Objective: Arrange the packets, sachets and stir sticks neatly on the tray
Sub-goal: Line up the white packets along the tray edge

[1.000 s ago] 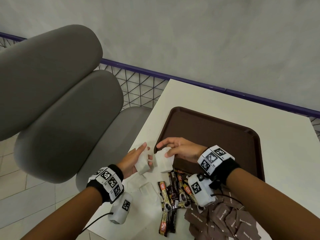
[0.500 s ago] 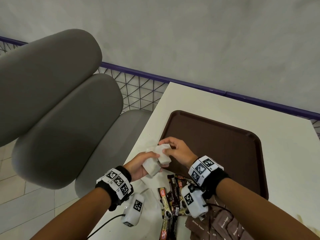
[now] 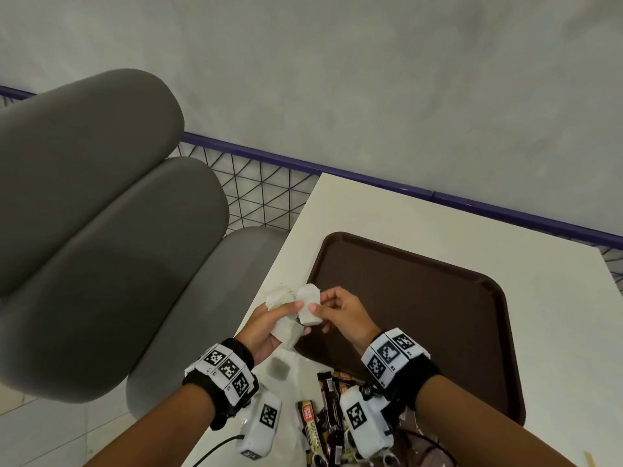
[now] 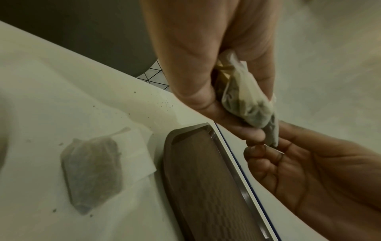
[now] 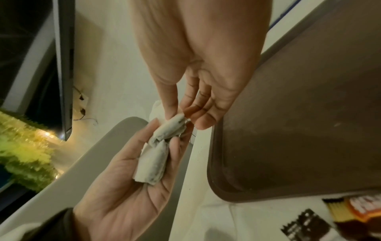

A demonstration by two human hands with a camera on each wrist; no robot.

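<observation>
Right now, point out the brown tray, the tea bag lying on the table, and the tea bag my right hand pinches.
brown tray (image 3: 421, 318): head view, bare floor.
loose tea bag (image 4: 92, 171): left wrist view, its middle.
pinched tea bag (image 3: 308, 305): head view, its middle.

Two hands work here, the left hand (image 3: 266, 326) and the right hand (image 3: 340, 315), with two white tea bags (image 3: 296, 311) between them. A third tea bag (image 3: 278, 368) lies near on the table (image 3: 387, 214). One brown tray (image 3: 438, 298). The dark stick packets (image 3: 328, 406) overlap, count unclear.
</observation>
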